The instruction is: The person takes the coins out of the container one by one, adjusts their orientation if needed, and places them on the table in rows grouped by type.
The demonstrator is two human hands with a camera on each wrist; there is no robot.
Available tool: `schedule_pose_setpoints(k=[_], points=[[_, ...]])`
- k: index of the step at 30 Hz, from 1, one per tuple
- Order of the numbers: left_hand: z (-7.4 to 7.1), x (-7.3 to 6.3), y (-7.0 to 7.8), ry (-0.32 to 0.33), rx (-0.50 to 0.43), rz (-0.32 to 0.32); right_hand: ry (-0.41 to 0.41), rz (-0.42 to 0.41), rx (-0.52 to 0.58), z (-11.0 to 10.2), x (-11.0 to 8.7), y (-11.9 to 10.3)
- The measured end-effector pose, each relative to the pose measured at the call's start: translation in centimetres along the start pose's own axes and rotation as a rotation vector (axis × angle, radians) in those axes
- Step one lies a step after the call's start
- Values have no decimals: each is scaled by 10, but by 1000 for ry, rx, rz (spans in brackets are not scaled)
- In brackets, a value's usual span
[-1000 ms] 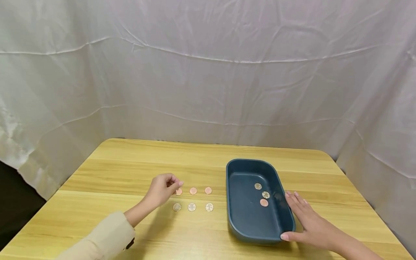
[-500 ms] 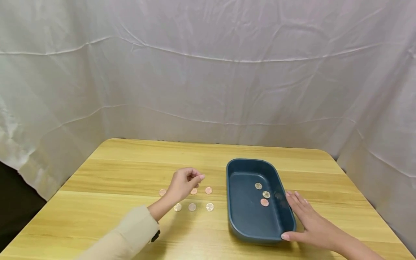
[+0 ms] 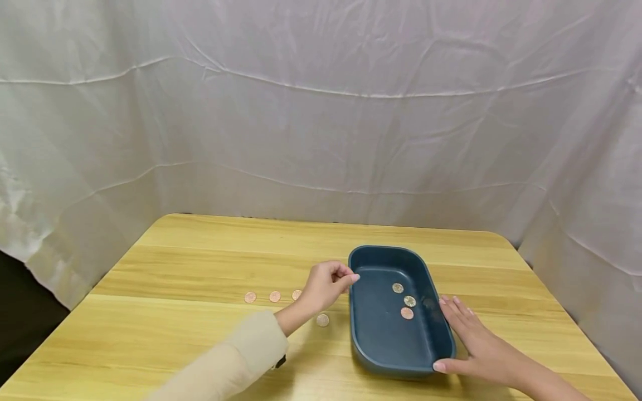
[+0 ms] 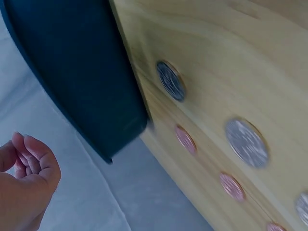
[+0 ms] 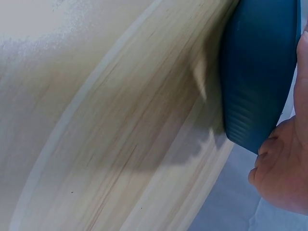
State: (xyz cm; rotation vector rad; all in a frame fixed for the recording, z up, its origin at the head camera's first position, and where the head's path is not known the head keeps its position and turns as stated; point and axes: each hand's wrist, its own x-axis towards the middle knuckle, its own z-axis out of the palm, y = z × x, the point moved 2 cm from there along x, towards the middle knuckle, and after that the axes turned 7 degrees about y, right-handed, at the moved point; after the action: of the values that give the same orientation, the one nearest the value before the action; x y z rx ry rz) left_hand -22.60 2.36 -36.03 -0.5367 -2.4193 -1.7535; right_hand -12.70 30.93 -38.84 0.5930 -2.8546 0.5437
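My left hand [image 3: 326, 287] hovers at the left rim of a dark blue tray [image 3: 386, 345], thumb and fingertips pinched together on what seems to be a coin, hidden between them. The left wrist view shows this hand [image 4: 29, 192] with curled fingers. Two pale metallic coins [image 3: 409, 301] and a copper one [image 3: 407, 313] lie inside the tray. Against its right side rests my right hand [image 3: 476, 345], fingers extended along the wall and thumb at the near corner. Left of the tray are copper coins [image 3: 275, 297] in a row, with a silver coin [image 3: 323, 320] nearer.
Beneath everything is a wood-grain table [image 3: 190, 250] with rounded far corners. Pale curtains [image 3: 321, 139] hang behind it and at both sides. The left forearm's cream sleeve [image 3: 251, 356] lies over the near part of the table, and the arm hides some coins.
My left hand has moved right from the coin rows to the tray's left rim, fingers still pinched. The right hand, the tray and the coins inside it stay in place.
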Motion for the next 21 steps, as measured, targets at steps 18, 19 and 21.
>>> schedule_pose_setpoints(k=[18, 19, 21], points=[[74, 11, 4, -84, 35, -22, -10, -7, 16, 1, -1, 3], [78, 11, 4, -84, 44, -20, -11, -6, 17, 1, -1, 3], [86, 12, 2, -89, 60, -23, -16, 1, 24, 1, -1, 3]])
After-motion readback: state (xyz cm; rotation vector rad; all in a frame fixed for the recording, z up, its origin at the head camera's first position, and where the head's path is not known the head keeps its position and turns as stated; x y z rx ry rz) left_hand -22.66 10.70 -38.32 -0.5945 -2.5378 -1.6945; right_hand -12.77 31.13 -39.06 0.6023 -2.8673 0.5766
